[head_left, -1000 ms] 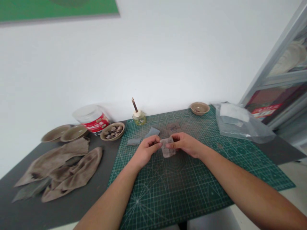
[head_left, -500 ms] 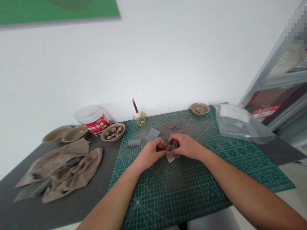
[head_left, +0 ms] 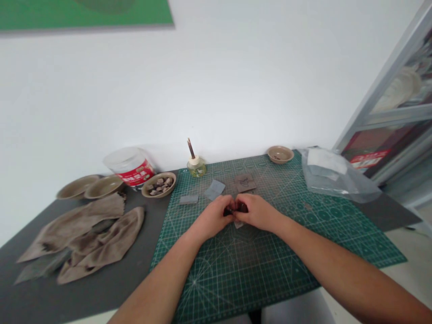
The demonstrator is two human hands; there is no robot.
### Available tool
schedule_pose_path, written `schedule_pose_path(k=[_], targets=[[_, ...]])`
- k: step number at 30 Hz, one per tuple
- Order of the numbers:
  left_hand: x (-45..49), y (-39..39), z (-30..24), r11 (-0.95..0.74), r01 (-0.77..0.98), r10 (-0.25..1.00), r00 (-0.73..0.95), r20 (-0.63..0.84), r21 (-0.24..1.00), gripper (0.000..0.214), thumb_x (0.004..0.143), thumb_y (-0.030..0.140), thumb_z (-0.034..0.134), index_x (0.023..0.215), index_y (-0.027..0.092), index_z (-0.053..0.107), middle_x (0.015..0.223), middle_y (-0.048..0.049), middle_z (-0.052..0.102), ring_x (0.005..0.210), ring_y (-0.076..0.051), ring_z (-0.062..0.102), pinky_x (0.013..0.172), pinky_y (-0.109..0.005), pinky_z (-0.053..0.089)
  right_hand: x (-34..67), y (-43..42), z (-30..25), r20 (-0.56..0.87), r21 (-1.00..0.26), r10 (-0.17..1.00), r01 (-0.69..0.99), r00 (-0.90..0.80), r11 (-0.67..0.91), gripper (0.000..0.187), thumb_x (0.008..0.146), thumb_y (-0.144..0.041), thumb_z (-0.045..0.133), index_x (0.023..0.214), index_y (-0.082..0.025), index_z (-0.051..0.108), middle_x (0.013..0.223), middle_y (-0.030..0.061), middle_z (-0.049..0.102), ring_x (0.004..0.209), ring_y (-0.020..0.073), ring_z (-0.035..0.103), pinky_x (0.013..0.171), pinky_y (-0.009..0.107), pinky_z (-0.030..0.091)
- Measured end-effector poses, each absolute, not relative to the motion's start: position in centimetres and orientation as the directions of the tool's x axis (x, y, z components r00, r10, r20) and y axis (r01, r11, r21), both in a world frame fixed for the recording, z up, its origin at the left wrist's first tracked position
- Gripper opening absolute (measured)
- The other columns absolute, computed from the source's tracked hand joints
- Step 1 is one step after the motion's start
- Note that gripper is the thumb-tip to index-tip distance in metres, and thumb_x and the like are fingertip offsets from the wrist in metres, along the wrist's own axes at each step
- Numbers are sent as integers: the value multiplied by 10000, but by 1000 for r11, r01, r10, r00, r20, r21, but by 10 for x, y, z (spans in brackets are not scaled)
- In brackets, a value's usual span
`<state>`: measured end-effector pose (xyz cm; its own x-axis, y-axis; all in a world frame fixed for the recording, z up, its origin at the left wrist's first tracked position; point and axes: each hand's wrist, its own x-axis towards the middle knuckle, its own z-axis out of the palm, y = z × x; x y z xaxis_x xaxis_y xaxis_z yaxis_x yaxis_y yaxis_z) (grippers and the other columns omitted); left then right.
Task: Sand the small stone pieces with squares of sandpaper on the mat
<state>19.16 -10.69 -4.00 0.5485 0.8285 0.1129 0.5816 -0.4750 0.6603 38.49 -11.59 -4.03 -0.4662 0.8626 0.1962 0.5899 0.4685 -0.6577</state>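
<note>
My left hand (head_left: 215,217) and my right hand (head_left: 255,211) meet over the green cutting mat (head_left: 236,274). The fingers of both are bent in a pinch, tip to tip. What they grip is small and hidden behind the fingers. A pale corner of a greyish sheet (head_left: 238,224) shows just below the fingertips. Beyond the hands lies a brown-grey square (head_left: 245,182) with dark scribbled marks. Two blue-grey pieces, a tilted square (head_left: 214,190) and a flat strip (head_left: 189,199), rest on the mat to the left.
A bowl of small stones (head_left: 159,185) stands by a red-labelled tub (head_left: 130,166) and a reed bottle (head_left: 196,167). Crumpled brown cloths (head_left: 101,245) lie left. At the back right are a small bowl (head_left: 280,154) and a clear plastic bag (head_left: 340,177).
My hands have drawn closer together at the fingertips, the right one shifting slightly left. Less of the greyish sheet shows below them, and the marked square is less covered. The view has shifted slightly.
</note>
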Motion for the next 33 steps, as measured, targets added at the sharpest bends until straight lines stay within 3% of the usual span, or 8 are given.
schedule_pose_path(k=[12, 16, 22, 27, 33], targets=[[192, -113, -37, -538, 548, 793, 587, 164, 640, 190, 751, 109, 583, 920, 193, 559, 907, -26, 596, 864, -207, 554, 738, -314, 445, 371, -124, -43, 219, -545, 924, 746, -314, 383, 195, 720, -253, 720, 839, -176, 586, 814, 29, 629, 723, 161, 552, 637, 265, 337], [192, -113, -37, -550, 541, 788, 588, 180, 636, 255, 778, 142, 603, 1026, 187, 569, 954, -40, 594, 888, -210, 558, 766, -327, 459, 386, -124, -36, 222, -510, 891, 732, -396, 452, 155, 721, -230, 723, 831, -182, 625, 802, 14, 631, 726, 154, 562, 655, 257, 363], [192, -113, -40, -634, 557, 741, 636, 216, 536, 214, 853, 275, 630, 1054, 205, 651, 1056, -69, 572, 1041, -241, 528, 933, -390, 439, 406, -129, -40, 231, -465, 820, 681, -523, 565, 65, 778, -221, 695, 823, -185, 666, 864, 26, 617, 792, 161, 568, 725, 266, 403], [195, -118, -36, -659, 599, 728, 660, 186, 455, 358, 829, 314, 688, 1176, 250, 626, 1141, -69, 559, 1108, -264, 495, 992, -432, 411, 411, -128, -50, 285, -450, 764, 623, -579, 640, 80, 876, -250, 644, 887, -195, 701, 924, 46, 669, 923, 188, 589, 828, 302, 438], [196, -117, -38, -663, 622, 728, 667, 162, 417, 346, 806, 346, 722, 1133, 263, 644, 1276, -68, 531, 1214, -299, 439, 1038, -474, 375, 415, -131, -49, 313, -436, 728, 588, -610, 681, 80, 879, -224, 640, 882, -206, 718, 938, 43, 712, 921, 198, 589, 843, 328, 445]])
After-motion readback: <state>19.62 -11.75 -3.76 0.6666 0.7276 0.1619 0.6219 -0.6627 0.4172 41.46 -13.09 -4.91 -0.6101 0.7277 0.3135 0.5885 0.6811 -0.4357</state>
